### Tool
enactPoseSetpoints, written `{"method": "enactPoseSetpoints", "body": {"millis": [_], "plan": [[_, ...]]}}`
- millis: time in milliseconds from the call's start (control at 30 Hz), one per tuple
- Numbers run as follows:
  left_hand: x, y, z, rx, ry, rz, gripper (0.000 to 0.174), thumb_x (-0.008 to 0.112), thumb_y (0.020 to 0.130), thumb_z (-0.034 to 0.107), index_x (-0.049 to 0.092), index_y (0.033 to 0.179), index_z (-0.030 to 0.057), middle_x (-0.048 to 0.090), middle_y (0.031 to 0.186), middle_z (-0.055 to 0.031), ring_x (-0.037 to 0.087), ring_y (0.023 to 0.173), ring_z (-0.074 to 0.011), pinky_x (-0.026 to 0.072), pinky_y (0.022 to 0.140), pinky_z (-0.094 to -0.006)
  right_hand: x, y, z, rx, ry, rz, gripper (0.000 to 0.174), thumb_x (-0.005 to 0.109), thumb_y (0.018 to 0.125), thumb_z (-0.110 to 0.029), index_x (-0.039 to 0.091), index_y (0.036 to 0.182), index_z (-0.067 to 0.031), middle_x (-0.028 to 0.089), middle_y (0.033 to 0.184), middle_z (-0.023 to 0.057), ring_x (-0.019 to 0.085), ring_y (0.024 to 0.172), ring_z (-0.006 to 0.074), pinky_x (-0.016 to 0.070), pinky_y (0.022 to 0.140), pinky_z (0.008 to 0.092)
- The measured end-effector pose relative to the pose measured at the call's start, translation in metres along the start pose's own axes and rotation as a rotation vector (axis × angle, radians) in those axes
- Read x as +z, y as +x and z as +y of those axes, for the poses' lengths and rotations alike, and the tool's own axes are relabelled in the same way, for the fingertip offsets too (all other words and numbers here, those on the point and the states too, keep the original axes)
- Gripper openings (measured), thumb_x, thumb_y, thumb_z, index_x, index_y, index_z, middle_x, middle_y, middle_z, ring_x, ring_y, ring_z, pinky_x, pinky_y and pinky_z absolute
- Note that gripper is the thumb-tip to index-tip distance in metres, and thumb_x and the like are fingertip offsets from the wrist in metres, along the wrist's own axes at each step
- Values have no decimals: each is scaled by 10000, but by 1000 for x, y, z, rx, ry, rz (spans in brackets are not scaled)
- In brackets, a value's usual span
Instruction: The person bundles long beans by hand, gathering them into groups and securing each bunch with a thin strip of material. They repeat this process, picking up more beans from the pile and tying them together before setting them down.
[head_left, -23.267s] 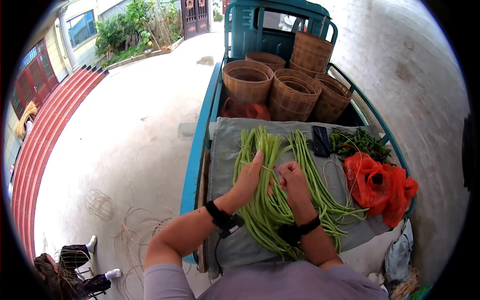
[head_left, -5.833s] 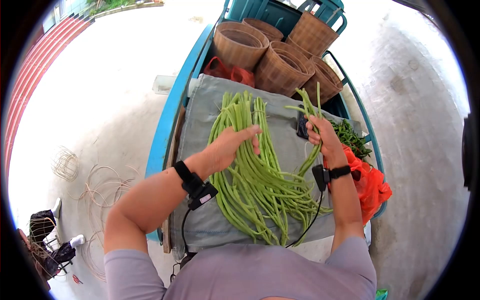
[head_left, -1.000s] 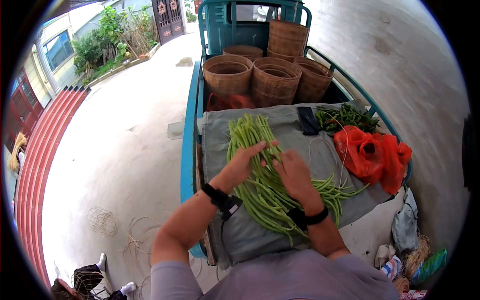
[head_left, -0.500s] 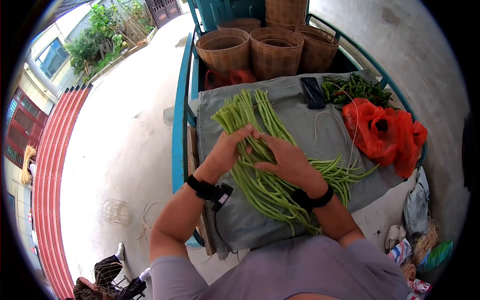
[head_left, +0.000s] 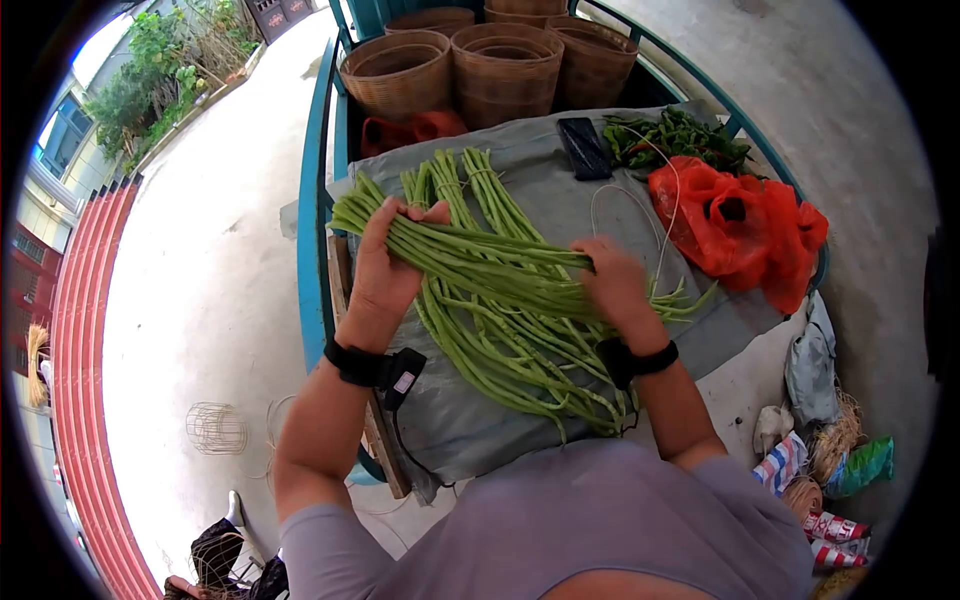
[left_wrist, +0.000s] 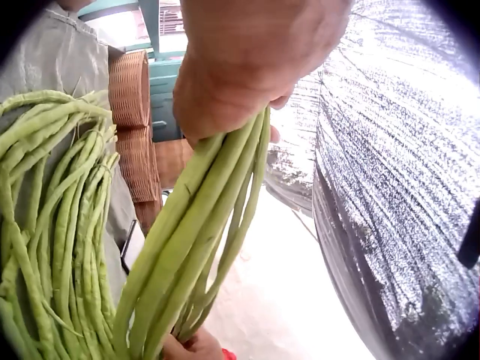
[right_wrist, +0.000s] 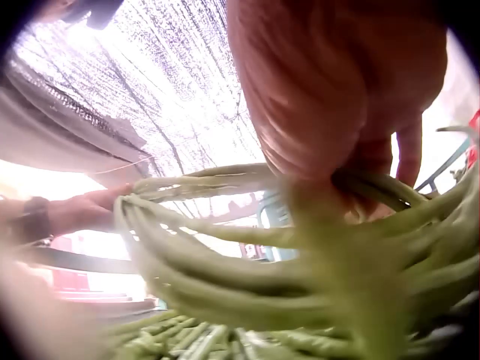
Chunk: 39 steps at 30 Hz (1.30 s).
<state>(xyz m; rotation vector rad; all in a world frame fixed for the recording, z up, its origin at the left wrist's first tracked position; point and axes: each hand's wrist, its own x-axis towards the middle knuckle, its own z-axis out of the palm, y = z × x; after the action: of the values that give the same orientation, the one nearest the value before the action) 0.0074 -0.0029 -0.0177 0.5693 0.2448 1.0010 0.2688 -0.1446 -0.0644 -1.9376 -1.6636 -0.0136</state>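
My left hand (head_left: 390,270) grips a bunch of long green yardlong beans (head_left: 480,262) near its evenly gathered ends. The bunch is raised over other beans and slants down to the right. My right hand (head_left: 615,285), a little blurred, holds the same bunch farther along, its fingers curled round the strands. In the left wrist view, the beans (left_wrist: 199,217) run from the left hand (left_wrist: 255,64) down to the right. Two tied bundles of beans (head_left: 497,195) lie behind on the grey cloth (head_left: 545,150), with loose bean lengths (head_left: 510,365) spread below.
Wicker baskets (head_left: 505,85) stand at the front of the teal cart bed (head_left: 318,200). A phone (head_left: 583,148), green peppers (head_left: 670,140), a pale string (head_left: 668,215) and a red plastic bag (head_left: 720,215) lie right. A wire frame (head_left: 216,428) sits on the ground.
Half a second ago both hands were close together round the bunch on the cloth. Now they are apart, left hand farther left, right hand farther right, and the bunch is lifted and stretched sideways.
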Motion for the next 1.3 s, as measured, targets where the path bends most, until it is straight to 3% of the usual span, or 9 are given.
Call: {"method": "enactPoseSetpoints", "body": {"millis": [200,300,400,533,733,833,967,1067,1300], "plan": [[-5,2,-7,-45,-90,106,152,610,906,209,548,820,99,562,753,-27,589,778,-218,466,955,-436,-71,-1,10,-144,-299,519,275,646,692,-16,656,938,-140,610,970,33,583,939,265,419,903,399],[0,1,-4,-63,-92,132,157,606,911,184,535,810,86,547,739,-28,574,749,-207,461,952,-428,-86,-19,37,-24,-549,104,251,658,719,-62,653,961,-130,611,1010,45,571,981,255,355,979,427],[2,-1,-3,-109,-47,133,151,606,911,167,539,808,80,553,731,-22,567,739,-191,468,921,-406,-95,-47,60,138,-352,-413,274,680,738,-127,655,1011,-127,606,1062,66,551,1039,268,321,1013,446],[4,0,-5,-145,18,109,146,620,910,174,554,812,88,565,725,-11,571,726,-171,489,887,-376,-82,-13,55,45,-67,-132,353,670,760,-238,648,1092,-120,606,1130,130,542,1083,328,431,906,444],[3,-1,-4,-155,147,87,160,635,910,183,554,811,87,545,717,-2,571,725,-158,502,861,-357,-4,77,72,190,-358,-405,320,617,816,-326,651,910,-22,669,910,167,626,917,347,487,763,458],[7,-4,-4,-149,141,49,159,634,910,184,558,817,81,566,737,-9,583,734,-162,508,845,-362,41,85,99,156,-343,-334,226,619,814,-235,651,789,-13,674,835,157,654,749,306,502,658,429],[9,-7,2,-194,173,42,138,626,914,186,577,868,66,614,807,-31,620,803,-180,525,813,-359,74,107,173,417,-78,-665,148,565,816,-146,619,872,-20,638,683,139,593,477,277,480,522,396],[7,-5,2,-171,168,17,131,617,918,183,580,932,59,630,858,-47,635,846,-192,542,782,-352,34,97,131,325,119,-234,122,561,839,-129,509,800,-26,569,652,76,560,456,167,470,472,302],[9,-5,2,-155,264,-67,164,612,919,169,562,1024,55,628,917,-57,642,861,-187,560,775,-352,-28,86,-23,75,759,-231,84,513,915,-90,466,972,-50,548,773,47,584,650,120,468,561,267]]}}
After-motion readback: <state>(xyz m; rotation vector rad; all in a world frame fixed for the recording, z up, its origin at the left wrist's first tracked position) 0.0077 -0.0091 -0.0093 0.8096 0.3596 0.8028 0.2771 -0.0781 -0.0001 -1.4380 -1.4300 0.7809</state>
